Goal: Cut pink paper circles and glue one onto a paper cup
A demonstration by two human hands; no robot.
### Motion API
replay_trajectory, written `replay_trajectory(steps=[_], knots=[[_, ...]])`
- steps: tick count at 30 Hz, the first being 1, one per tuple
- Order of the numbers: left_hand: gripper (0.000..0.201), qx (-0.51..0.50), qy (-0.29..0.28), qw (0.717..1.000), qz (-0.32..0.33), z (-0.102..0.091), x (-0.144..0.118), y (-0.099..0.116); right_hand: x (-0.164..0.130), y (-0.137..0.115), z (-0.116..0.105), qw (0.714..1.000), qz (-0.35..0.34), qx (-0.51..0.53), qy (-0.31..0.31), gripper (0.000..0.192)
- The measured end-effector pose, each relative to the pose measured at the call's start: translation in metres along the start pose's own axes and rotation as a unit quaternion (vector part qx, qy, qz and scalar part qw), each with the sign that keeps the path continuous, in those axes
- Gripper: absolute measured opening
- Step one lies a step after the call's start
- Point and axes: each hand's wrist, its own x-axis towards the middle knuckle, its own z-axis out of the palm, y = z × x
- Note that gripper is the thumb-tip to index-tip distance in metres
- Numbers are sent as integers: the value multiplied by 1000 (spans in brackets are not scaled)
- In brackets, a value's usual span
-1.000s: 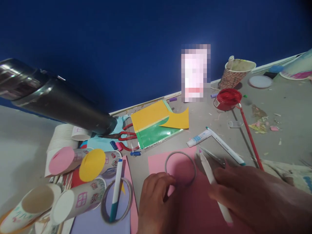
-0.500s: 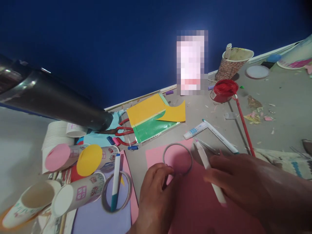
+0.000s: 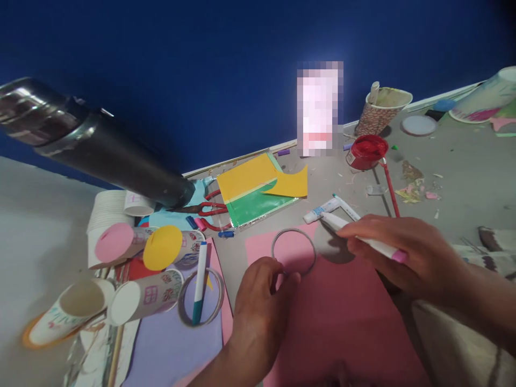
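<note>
My left hand (image 3: 260,309) pinches the near edge of a thin grey ring (image 3: 315,252) that lies flat on a sheet of pink paper (image 3: 338,328). Gripped in my right hand (image 3: 423,258) is a white marker (image 3: 381,248) with a pink end, held slanted above the paper's far right part. Its front tip overlaps a white and blue tube (image 3: 316,215) in view; whether they touch I cannot tell. Another white marker (image 3: 347,208) lies behind it, partly hidden by my right hand.
Decorated paper cups (image 3: 151,295), a tape roll (image 3: 221,301) with a marker (image 3: 199,285) across it and a black flask (image 3: 121,156) stand at left. Red-handled scissors (image 3: 209,207) and a yellow-green paper packet (image 3: 252,185) lie behind. A red paint jar (image 3: 365,156) holds a brush (image 3: 390,185).
My right hand has moved away from the ring, up and right, and the marker now tilts flatter with its pink end rearward. My left hand stays at the ring. The view has shifted slightly.
</note>
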Motion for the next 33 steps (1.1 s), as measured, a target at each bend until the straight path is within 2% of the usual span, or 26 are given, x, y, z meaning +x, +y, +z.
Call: replay_trajectory(steps=[5,9,13,15,17,19,23,27,33], knots=[[10,21,-15,995,98,-4,0,-2,6,-6,-8,998,39,47,35,16],[7,6,13,992,128,-1,-3,-6,10,-11,-10,994,85,53,54,16],[8,48,15,991,124,-1,-1,-7,10,-11,-7,991,105,47,61,19],[3,80,14,981,174,-3,0,-7,9,-10,-5,992,107,53,47,20],[14,102,22,959,264,-5,0,-9,8,-10,-4,991,110,61,39,20],[22,110,33,943,313,-5,0,-11,9,-11,-5,990,117,68,43,19],[23,107,35,945,308,-4,0,-14,12,-10,-5,988,124,74,54,17],[24,95,32,944,314,-3,1,-15,13,-7,-2,988,123,85,36,19],[26,80,31,944,317,-4,2,-15,14,-3,-1,990,123,60,43,19]])
